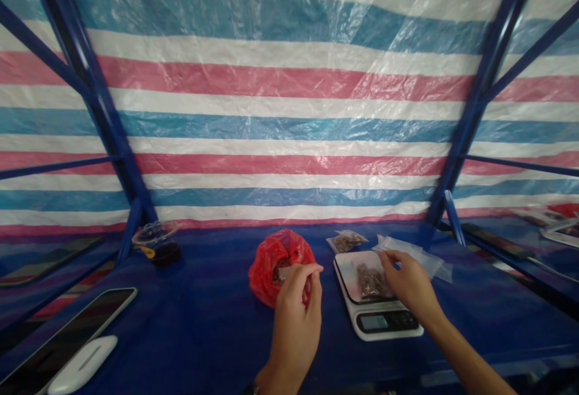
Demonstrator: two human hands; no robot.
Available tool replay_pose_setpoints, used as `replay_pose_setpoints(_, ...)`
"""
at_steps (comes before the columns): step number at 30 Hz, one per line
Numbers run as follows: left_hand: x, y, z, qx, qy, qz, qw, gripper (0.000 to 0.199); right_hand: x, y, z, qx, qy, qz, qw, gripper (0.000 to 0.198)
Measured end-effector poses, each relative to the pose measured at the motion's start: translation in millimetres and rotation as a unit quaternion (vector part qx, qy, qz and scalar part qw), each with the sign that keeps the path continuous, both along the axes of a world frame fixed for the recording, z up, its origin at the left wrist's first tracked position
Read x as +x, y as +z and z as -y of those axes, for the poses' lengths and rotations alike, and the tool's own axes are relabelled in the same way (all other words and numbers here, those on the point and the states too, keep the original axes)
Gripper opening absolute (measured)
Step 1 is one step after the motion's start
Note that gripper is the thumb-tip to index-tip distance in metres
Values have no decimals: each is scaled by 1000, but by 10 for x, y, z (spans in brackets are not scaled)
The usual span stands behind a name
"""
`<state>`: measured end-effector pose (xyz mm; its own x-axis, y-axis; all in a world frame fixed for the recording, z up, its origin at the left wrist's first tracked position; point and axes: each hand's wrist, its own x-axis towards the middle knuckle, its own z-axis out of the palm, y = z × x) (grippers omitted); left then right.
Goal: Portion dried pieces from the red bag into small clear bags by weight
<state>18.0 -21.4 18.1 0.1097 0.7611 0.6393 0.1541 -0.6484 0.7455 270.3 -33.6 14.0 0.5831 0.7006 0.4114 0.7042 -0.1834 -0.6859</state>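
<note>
A red plastic bag (262,262), rolled open, holds brown dried bits and a small pale item. My left hand (296,313) is over its near right side, thumb and fingers pinched together; whatever may be between the fingertips is too small to make out. To the right, a white kitchen scale (350,304) with a dark-edged plate carries a small clear plastic bag (371,280) of brown dried pieces. My right hand (409,283) grips this clear bag at its right edge, fingers curled. The digits on the scale's display are unreadable.
Behind the scale lie a filled clear packet (346,241) and several flat zip bags (427,259). A lidded cup of dark liquid (165,253), a phone (72,334) and a white case (84,365) are at left. Blue posts (470,105) flank a striped sheet (289,105).
</note>
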Motion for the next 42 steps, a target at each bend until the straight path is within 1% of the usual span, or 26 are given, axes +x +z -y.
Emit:
replay_pose_setpoints(6, -154, 21, -13, 18, 9, -29, 999, 22, 88, -73, 38, 3, -26, 3, 1000, 42)
replay_pose_setpoints(13, -282, 38, 8, 32, 16, -28, 999, 20, 176, -102, 104, 13, -37, 2, 999, 43)
replay_pose_setpoints(18, -270, 18, 17, 33, 18, -40, 998, 21, 157, -93, 95, 7, -35, -4, 999, 47)
replay_pose_setpoints(25, -226, -13, 45, 27, -7, -71, 997, 24, 108, -59, 99, -20, -33, -15, 999, 57)
replay_pose_setpoints(36, -232, -12, 33, 13, -5, -75, 997, 26, 101, -143, 28, -35, -16, 12, 999, 52)
replay_pose_setpoints(42, -212, -35, 29, -7, -17, -73, 997, 26, 111, -179, 18, -41, 1, 31, 999, 53)
